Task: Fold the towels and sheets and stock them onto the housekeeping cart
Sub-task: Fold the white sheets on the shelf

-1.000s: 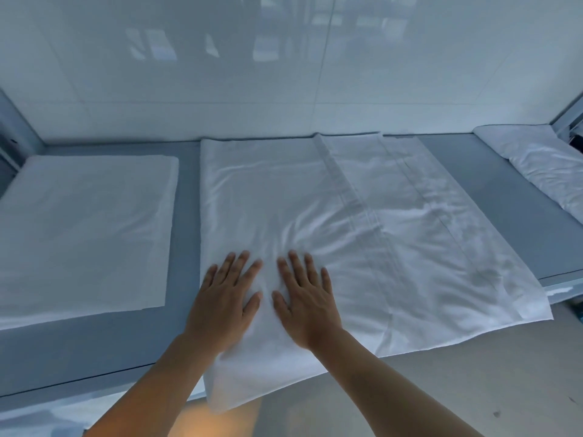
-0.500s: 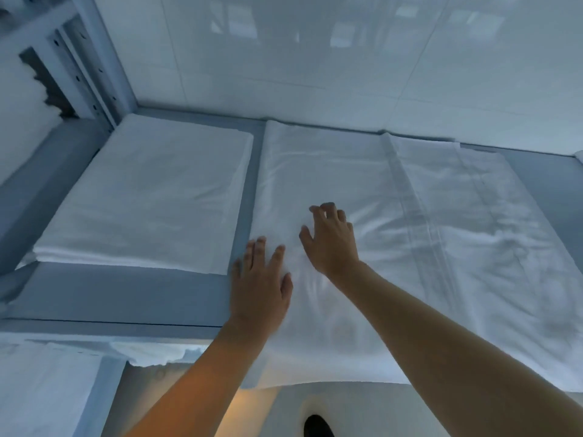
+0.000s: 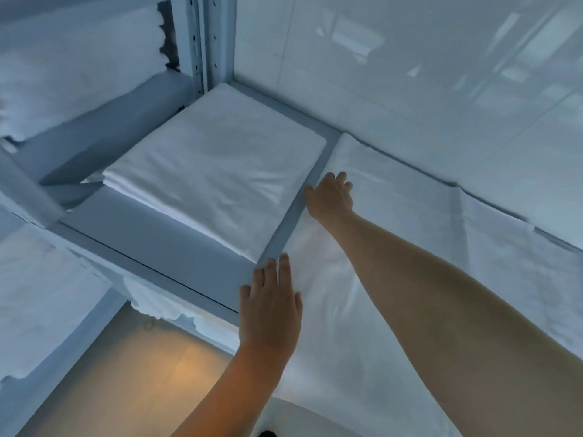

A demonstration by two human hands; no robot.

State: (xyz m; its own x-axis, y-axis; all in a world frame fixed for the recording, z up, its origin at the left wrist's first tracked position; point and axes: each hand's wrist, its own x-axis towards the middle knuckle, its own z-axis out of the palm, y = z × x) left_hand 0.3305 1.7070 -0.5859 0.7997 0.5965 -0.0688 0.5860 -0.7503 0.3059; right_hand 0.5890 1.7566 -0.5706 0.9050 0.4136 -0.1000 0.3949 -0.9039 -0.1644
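A glossy white tiled wall (image 3: 410, 74) is reflecting windows; warm light is pooling on the floor (image 3: 151, 373) below.

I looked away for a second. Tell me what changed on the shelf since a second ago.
Both hands slid from the middle of the spread sheet to its left edge. The right hand reached farther back and curled its fingers at that edge; the left hand lies flat nearer the front. The folded stack beside it and the sheet stayed put.

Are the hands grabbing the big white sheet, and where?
The right hand curls its fingers on the spread sheet at its left edge, seemingly gripping it. The left hand just lies flat on that edge nearer the person.
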